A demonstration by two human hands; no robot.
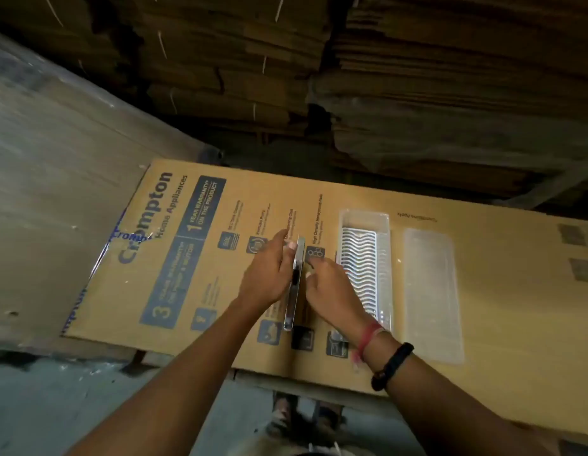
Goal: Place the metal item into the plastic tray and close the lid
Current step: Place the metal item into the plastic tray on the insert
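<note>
A long, narrow shiny metal item stands on its edge on the cardboard, a dark part at its middle. My left hand grips its far half from the left. My right hand touches it from the right with curled fingers. Just right of my right hand lies the clear plastic tray, open, with a white ribbed insert inside. The clear flat lid lies open beside the tray on its right.
Everything rests on a flattened printed cardboard box that covers a table. A plastic-wrapped board leans at the left. Stacks of flattened cartons rise behind. The floor and my feet show below the near edge.
</note>
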